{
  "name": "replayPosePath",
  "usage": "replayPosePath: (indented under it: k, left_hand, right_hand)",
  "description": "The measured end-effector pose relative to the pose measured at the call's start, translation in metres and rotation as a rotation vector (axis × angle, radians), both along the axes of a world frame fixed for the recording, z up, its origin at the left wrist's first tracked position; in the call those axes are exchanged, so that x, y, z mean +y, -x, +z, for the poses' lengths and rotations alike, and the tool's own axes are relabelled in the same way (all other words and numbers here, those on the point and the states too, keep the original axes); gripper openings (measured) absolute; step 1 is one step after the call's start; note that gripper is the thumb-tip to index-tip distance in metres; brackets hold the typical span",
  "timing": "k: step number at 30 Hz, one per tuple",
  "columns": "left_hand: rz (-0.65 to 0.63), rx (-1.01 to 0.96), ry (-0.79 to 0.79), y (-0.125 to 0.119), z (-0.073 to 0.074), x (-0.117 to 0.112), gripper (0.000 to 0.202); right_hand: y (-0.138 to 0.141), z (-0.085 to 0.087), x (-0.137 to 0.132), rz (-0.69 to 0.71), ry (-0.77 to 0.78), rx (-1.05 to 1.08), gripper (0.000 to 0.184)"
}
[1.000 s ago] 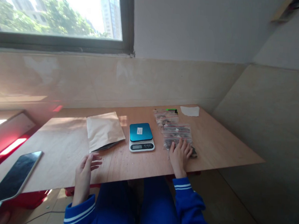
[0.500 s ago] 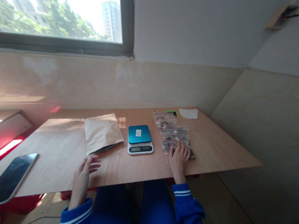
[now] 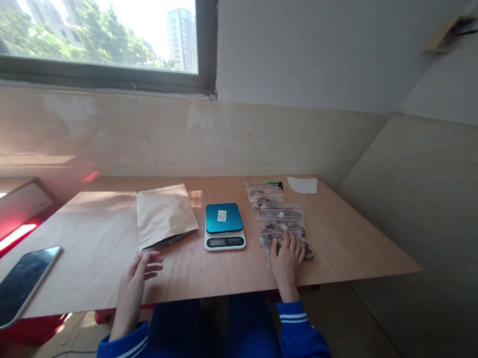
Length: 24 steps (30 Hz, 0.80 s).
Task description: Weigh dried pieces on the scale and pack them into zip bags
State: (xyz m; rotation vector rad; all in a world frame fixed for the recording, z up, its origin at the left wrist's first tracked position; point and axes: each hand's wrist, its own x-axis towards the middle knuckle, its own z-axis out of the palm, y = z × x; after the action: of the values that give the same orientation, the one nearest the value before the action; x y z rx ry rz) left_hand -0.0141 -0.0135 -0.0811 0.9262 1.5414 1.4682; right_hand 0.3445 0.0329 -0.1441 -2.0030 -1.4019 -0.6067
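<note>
right hand (image 3: 286, 262) grip apart, flat on clear plastic zip bag (image 3: 270, 235) right of blue-topped scale (image 3: 223, 226) | left hand (image 3: 135, 280) grip apart, left of scale

Blue white-striped cuffs (image 3: 291, 316) meet the left hand (image 3: 133, 280) and right hand (image 3: 286, 259); trousers (image 3: 221, 334) seemingly matching blue.

Left hand (image 3: 135, 280) hovers edge-on, fingers loosely spread and empty; right hand (image 3: 286, 260) lies palm down, fingers splayed forward.
</note>
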Motion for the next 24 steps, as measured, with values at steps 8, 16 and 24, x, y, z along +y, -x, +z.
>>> replayPosePath:
  k: [8, 16, 24]
  left_hand:
    - [-0.023, -0.006, -0.006, -0.006, 0.004, 0.002, 0.046]
    - [-0.291, -0.150, -0.089, -0.067, 0.033, -0.008, 0.035]
    - [-0.459, -0.351, -0.046, -0.092, 0.041, -0.017, 0.046]
  right_hand:
    - [-0.008, 0.008, -0.005, 0.126, -0.076, 0.170, 0.040]
    - [0.044, 0.098, -0.037, 0.775, 0.000, 0.534, 0.021]
    - [0.122, 0.139, -0.044, 1.304, 0.092, 0.673, 0.030]
